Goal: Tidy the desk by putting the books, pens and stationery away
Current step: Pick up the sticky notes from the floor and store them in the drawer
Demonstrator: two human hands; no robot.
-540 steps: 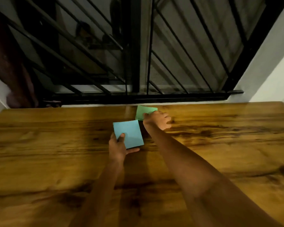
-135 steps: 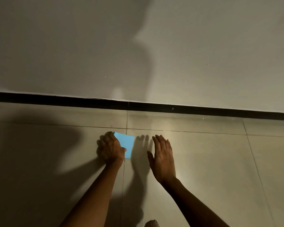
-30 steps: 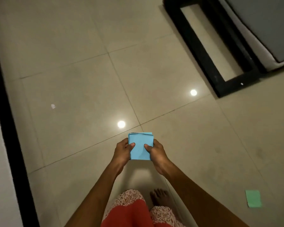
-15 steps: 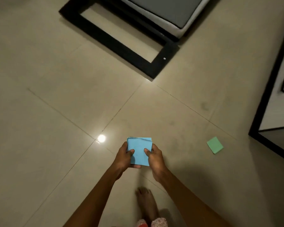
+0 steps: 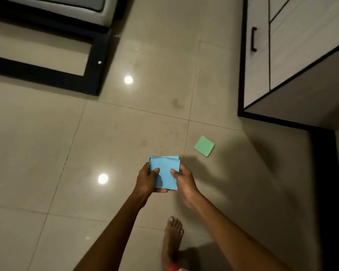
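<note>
A stack of blue square paper notes (image 5: 164, 172) is held in front of me above the tiled floor. My left hand (image 5: 147, 180) grips its left edge with the thumb on top. My right hand (image 5: 183, 179) grips its right edge the same way. A single green paper note (image 5: 204, 145) lies flat on the floor, up and to the right of my hands and apart from them.
A black bed frame (image 5: 94, 61) with a grey mattress fills the upper left. A white cabinet with black trim and a black handle (image 5: 253, 39) stands at the upper right. My bare foot (image 5: 172, 237) is on the floor tiles (image 5: 47, 153) below my hands.
The view has swung right, so the cabinet now looms large and the green note lies closer to my hands. Both hands keep holding the blue stack.
</note>
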